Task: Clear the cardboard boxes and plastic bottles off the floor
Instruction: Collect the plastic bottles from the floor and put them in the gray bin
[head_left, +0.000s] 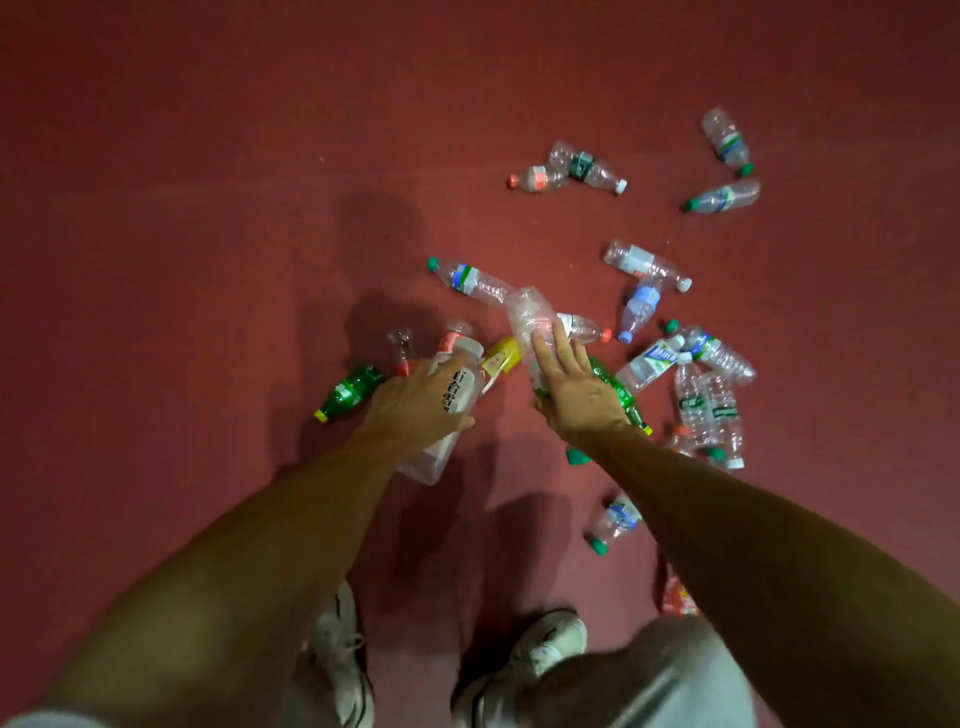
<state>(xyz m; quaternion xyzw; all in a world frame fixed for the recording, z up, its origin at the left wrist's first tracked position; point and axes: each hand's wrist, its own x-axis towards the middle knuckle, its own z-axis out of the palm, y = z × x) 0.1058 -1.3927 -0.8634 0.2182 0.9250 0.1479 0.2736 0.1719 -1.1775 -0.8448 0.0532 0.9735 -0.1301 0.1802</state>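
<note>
A: So, nearest you, a small green-capped bottle (615, 522) lies on the floor (182, 234) just beside your right forearm, cap toward your shoes.

B: Right, and your left hand (415, 402) is wrapped round a white bottle (460, 395), which looks lifted off the floor.

A: Your right hand (576, 389) rests with straight, spread fingers on a crumpled clear bottle (527, 312).

B: Your next pick is probably the dark green bottle (349, 392). It lies just left of your left hand, long axis running from its near-left cap to its far-right base. That hand is nearer, though full.

A: The thick scatter lies right of your right hand. The farthest bottle (724, 137) sits toward the floor's far right. You have no cardboard boxes in view.
</note>
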